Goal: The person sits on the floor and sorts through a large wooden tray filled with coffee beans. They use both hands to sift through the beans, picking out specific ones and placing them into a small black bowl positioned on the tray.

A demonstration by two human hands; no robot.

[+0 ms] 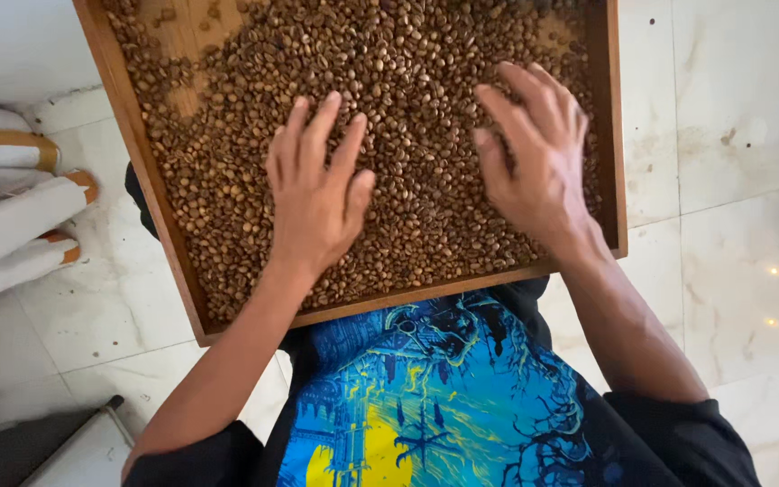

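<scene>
While the wooden tray rests across the person's lap, both palms lie flat on the brown coffee beans (fingers spread, gripping nothing): left hand near the middle, right hand further right.

Wooden tray full of brown beans

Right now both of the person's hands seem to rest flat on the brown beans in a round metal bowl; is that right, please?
Not quite: the left hand and right hand do rest on the beans, but these lie in a rectangular wooden tray, as the head view shows.
</scene>
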